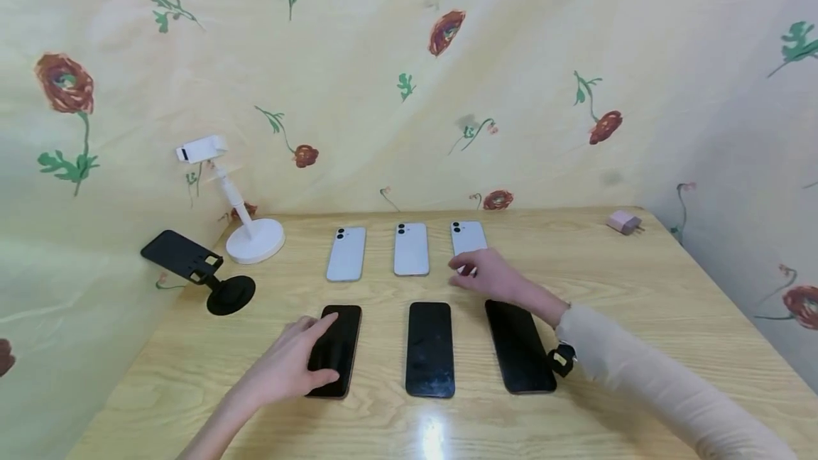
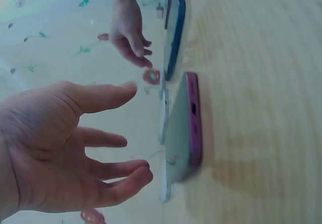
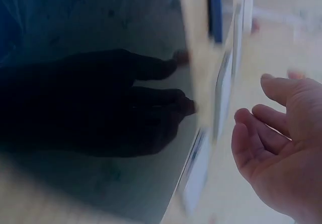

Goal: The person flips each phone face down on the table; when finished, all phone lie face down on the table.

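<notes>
The person's right sleeve [image 1: 645, 368] is long and cream. It goes down close to the wrist [image 1: 551, 308] and has little wrinkles. By the cuff [image 1: 572, 326] is a small black boxy thing [image 1: 560, 360] with a pale yellow patch and a bit of shiny silver. The right hand [image 1: 491, 279], left hand [image 1: 290, 366] and left forearm [image 1: 226, 414] are bare

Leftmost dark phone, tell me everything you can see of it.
The leftmost dark phone is a slim slab with rounded corners, its glassy dark screen up and unlit. Its pinkish edge has a port slot. It lies flat on the wooden table. The left grip hovers over it, partly hiding it, apparently not touching.
</notes>
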Tool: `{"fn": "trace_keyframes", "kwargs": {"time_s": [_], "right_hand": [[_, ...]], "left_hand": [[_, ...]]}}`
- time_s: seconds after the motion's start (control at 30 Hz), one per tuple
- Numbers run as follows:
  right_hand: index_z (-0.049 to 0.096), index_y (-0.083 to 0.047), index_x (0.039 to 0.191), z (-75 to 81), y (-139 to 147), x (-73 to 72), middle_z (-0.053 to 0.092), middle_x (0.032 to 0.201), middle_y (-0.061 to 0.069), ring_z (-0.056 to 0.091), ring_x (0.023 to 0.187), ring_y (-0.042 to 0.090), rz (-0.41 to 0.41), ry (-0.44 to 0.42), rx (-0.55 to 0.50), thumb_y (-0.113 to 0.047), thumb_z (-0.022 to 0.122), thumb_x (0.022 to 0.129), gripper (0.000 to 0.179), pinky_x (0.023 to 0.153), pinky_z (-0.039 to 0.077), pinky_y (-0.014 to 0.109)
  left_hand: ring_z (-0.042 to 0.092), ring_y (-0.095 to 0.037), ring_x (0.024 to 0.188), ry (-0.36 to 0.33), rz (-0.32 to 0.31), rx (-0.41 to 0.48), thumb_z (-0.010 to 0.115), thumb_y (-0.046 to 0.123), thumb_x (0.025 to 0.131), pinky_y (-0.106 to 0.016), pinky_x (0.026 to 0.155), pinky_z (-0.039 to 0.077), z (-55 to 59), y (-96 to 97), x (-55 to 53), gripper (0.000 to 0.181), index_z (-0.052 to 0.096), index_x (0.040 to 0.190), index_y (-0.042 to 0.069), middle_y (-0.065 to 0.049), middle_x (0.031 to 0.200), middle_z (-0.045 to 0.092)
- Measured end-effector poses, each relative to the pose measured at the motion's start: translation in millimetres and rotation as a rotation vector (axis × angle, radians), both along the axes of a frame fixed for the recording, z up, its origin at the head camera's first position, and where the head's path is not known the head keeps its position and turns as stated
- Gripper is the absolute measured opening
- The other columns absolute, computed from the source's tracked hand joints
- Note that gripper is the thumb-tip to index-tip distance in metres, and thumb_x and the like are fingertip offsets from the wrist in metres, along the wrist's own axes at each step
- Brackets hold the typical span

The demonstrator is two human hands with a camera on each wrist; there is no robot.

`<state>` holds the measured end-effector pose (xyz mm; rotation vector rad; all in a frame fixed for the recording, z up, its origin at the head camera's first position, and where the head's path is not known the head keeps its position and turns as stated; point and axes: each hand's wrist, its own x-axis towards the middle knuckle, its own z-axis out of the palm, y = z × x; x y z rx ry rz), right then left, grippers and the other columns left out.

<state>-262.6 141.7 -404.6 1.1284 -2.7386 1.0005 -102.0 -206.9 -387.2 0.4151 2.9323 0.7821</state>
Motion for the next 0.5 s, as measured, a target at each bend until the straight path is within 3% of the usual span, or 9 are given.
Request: {"fn": "trace_keyframes", "kwargs": {"time_s": [0.23, 0.5], "right_hand": [[0.063, 0.010, 0.125, 1.0, -57, 27.8, 0.066, 0.120, 0.021, 0.068, 0.094, 0.025, 0.195, -0.078, 0.066, -0.013, 0.076, 0.090, 0.043, 0.074, 0.054, 0.028], [0.052, 0.007, 0.139, -0.1, -116, 46.7, 0.056, 0.131, 0.020, 0.062, 0.107, 0.028, 0.273, -0.104, 0.232, -0.020, 0.079, 0.088, 0.063, 0.084, 0.051, 0.028]], "left_hand": [[0.044, -0.044, 0.123, -0.048, 0.022, -0.039, 0.093, 0.028, 0.070, -0.059, 0.090, 0.047, -14.3, -18.6, 9.9, 0.103, 0.039, 0.153, 0.005, -0.025, 0.137, 0.045], [0.042, -0.047, 0.126, -0.011, -0.028, 0.057, 0.094, 0.030, 0.068, -0.061, 0.097, 0.041, -33.6, -26.5, 12.7, 0.109, 0.033, 0.155, 0.001, -0.029, 0.140, 0.042]]}}
